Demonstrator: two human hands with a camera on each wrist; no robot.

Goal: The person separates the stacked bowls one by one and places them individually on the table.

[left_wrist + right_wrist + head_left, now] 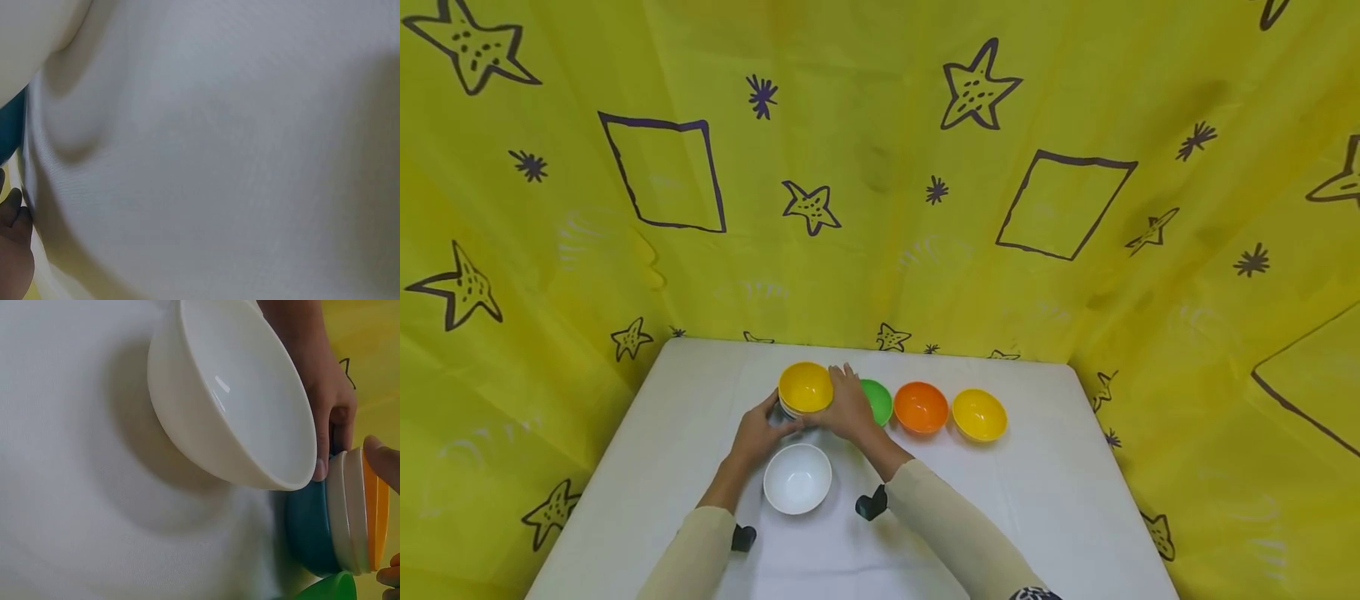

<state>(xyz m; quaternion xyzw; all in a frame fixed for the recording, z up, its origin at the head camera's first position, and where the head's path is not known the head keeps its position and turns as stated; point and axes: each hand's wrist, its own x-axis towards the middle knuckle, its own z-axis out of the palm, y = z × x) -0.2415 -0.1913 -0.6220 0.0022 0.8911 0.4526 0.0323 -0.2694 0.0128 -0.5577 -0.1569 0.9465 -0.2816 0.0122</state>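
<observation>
A stack of bowls stands at the back left of the table, with a yellow bowl [806, 387] on top. In the right wrist view, white bowls [338, 506] sit under it and a blue bowl [309, 528] forms the bottom. My left hand [756, 435] grips the left and front of the stack, its thumb low on the side. My right hand [848, 407] holds the yellow bowl's right rim, thumb in front. Nearer me is a separate white bowl [797, 479], upright. A green bowl [878, 402] is partly hidden behind the right hand.
To the right, an orange bowl [921, 407] and another yellow bowl [980, 415] continue the row from the green one. The white-covered table [1060, 500] meets a yellow patterned curtain [880, 275] at the back and sides.
</observation>
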